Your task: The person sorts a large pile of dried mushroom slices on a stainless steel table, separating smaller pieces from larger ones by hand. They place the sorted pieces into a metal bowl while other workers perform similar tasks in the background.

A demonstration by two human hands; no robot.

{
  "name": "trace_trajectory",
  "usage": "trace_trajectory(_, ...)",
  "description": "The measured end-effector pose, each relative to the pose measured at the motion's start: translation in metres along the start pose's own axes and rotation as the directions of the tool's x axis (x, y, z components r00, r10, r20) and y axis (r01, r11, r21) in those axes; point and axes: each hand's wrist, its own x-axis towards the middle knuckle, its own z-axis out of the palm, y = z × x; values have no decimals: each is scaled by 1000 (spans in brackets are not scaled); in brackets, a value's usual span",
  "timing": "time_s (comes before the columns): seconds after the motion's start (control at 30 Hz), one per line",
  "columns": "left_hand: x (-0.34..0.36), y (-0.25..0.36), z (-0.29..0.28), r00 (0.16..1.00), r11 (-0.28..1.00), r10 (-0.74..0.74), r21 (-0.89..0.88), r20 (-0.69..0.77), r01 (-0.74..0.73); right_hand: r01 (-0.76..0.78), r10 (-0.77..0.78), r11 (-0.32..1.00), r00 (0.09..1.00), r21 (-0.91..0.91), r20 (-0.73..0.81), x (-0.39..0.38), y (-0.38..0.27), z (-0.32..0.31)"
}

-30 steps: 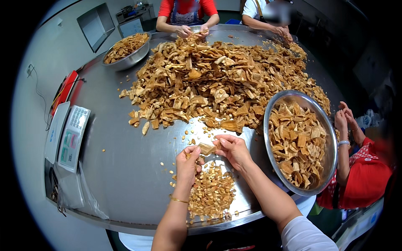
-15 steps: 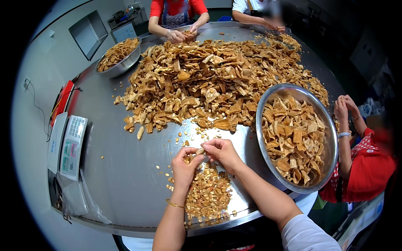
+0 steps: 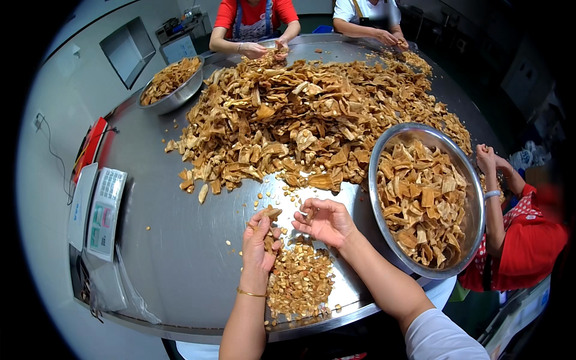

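Brown dried slices (image 3: pixel 273 213) stick out of my left hand (image 3: pixel 258 249), whose fingers are closed around them. Just to its right hovers my right hand (image 3: pixel 327 222), palm partly up, its fingers apart and curled, with nothing plainly in them. Beneath both hands a patch of small yellowish bits (image 3: pixel 300 282) covers the near part of the steel table (image 3: pixel 180 252). Beyond them rises a large heap of the same dried slices (image 3: pixel 288 120). At my right stands a steel bowl (image 3: pixel 377 198) filled with slices.
A second filled steel bowl (image 3: pixel 195 84) sits at the far left. A white scale (image 3: pixel 105 210) stands along the left edge beside a red object (image 3: pixel 90 147). Across the table two people handle pieces, and another person in red (image 3: pixel 522 234) works at the right.
My hands have drawn apart from the piece they were both pinching. The left now shows slices in its grasp; the right has opened and shifted slightly right.
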Motion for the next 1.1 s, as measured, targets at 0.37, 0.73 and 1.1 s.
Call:
trace_trajectory(0.37, -3, -4, 4, 978, 753, 143, 624, 151, -207, -60, -62, 793, 982, -607, -178, 0, 5, 3)
trace_trajectory(0.73, -6, -4, 14, 992, 936, 115, 339, -41, -95, 347, -612, -213, 681, -914, 401, -2, 29, 11)
trace_trajectory(1.1, -6, -1, 8, 999, 962, -11, 275, 41, 0, -265, 256, 964, 947, -24, -192, 1, 23, 3)
